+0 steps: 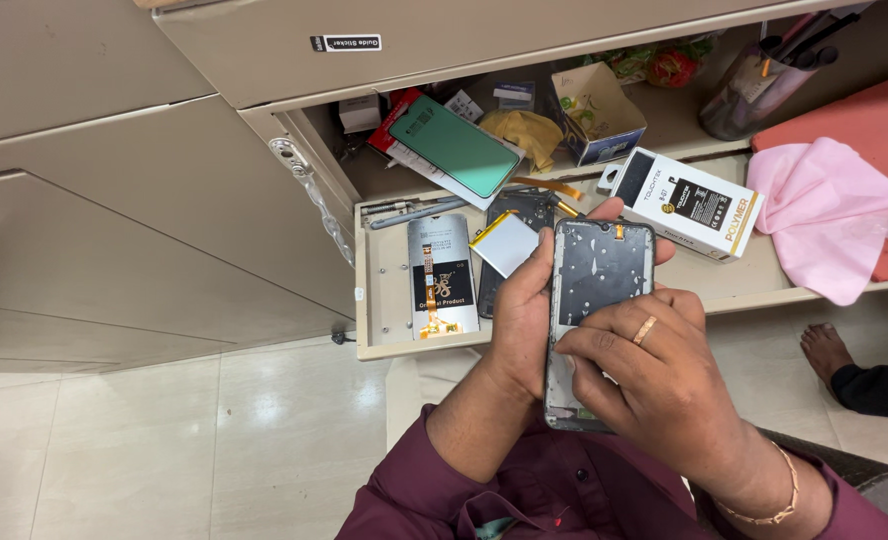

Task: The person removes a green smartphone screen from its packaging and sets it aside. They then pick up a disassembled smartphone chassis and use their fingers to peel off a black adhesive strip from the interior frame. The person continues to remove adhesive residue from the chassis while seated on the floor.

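Grey metal and dark glass fill the middle of the view: an opened phone (598,300), its back cover off and its inner frame showing, is held upright in front of the person's chest, just near of a pulled-out drawer (384,300). The left hand (524,320) wraps around the phone's left edge and grips it firmly, thumb along the side, fingertips showing past the far right corner. The right hand (654,385), wearing a ring and a bracelet, lies closed over the lower right part of the phone, its fingers curled in and pressing on the inside face; whether it pinches some small part there I cannot tell, since the fingers hide the spot. In the drawer, to the left of the phone, lie a silver battery (504,243), a silver phone panel with an orange ribbon cable (442,275) and a second dark phone body (520,215); a green screen panel (454,145) rests farther back on the shelf, and a white box (689,203) sits to the right beside a pink cloth (829,215). By my judgement the work stands at the stage of handling the phone's bare inside, with the battery out. Any further move on it calls for a steady left grip and light, careful fingertip pressure, as the exposed parts look delicate.
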